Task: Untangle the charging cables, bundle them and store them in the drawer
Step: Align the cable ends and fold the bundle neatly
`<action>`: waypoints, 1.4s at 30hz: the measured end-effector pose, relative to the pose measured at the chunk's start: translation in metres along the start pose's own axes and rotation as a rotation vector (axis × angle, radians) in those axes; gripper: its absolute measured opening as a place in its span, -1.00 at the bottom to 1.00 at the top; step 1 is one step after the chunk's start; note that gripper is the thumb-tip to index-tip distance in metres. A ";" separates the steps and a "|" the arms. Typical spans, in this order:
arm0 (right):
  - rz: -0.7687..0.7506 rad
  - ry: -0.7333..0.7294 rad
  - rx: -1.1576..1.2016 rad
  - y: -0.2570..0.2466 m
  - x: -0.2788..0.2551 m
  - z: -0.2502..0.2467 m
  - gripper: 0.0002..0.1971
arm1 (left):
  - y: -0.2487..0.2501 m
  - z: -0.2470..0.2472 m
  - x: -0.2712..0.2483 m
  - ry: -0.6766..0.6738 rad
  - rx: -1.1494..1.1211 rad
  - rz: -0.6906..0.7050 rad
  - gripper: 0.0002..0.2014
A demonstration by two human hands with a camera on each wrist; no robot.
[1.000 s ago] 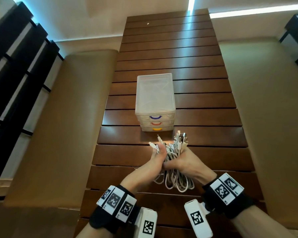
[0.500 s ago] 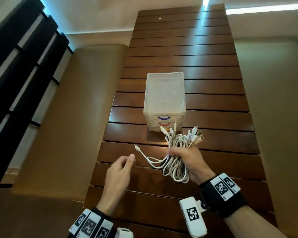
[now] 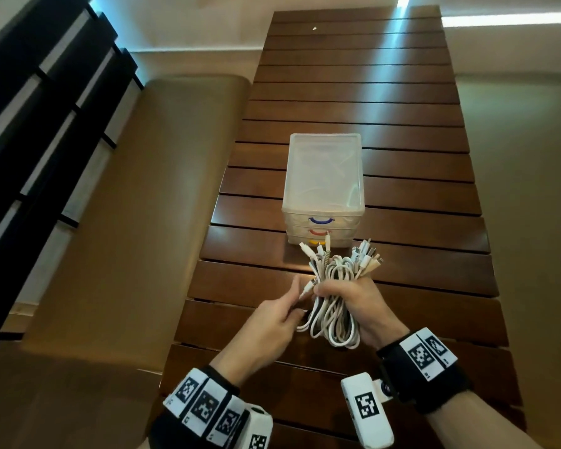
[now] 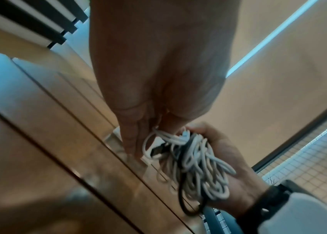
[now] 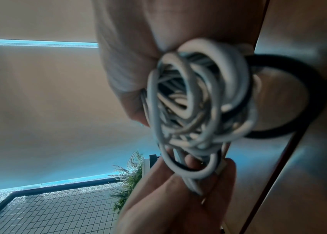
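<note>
A bunch of white charging cables (image 3: 332, 314) is gripped in my right hand (image 3: 340, 288) above the slatted wooden table (image 3: 418, 241), plugs fanning out on top and loops hanging below. My left hand (image 3: 297, 294) is against the bunch's left side and pinches a loose cable near its plug. In the right wrist view the cable loops (image 5: 196, 95) fill the middle, with a black elastic band (image 5: 316, 88) looped beside them and left fingers (image 5: 178, 186) holding strands below. The clear three-drawer box (image 3: 324, 176) stands just beyond the cables, all its drawers closed.
The box's drawers have blue (image 3: 320, 220), red and yellow handles facing me. A tan cushioned bench (image 3: 136, 222) runs along the table's left side, another along the right. Dark slats (image 3: 46, 102) stand at the far left.
My left hand let go, swung out left, then came back to the bunch and pinched a loose cable. My right hand kept its grip and moved slightly right.
</note>
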State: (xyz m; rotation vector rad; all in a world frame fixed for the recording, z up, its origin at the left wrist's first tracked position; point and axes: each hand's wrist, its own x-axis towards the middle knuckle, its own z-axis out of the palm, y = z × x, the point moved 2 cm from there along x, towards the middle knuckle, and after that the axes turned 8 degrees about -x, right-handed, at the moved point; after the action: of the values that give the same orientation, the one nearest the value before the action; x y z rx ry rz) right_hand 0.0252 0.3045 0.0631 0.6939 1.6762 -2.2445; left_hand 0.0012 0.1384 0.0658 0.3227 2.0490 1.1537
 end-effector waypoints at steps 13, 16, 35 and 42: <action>-0.100 -0.014 -0.084 0.002 -0.002 0.010 -0.83 | 0.023 0.022 -0.005 0.557 -0.419 0.143 -0.76; -0.100 0.009 -0.036 0.003 -0.001 0.008 -0.87 | 0.026 0.027 -0.005 0.452 -0.316 0.157 -0.68; 0.022 -0.086 0.087 0.024 -0.006 -0.001 -0.55 | 0.021 0.036 0.003 0.012 -0.115 0.007 0.47; 0.060 -0.075 0.175 0.018 -0.010 0.012 -0.66 | 0.012 0.035 -0.001 0.007 -0.028 0.017 0.46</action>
State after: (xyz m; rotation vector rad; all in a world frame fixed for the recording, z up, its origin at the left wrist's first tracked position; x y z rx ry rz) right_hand 0.0392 0.2866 0.0561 0.6794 1.4189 -2.3634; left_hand 0.0251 0.1668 0.0653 0.3229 2.0379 1.1940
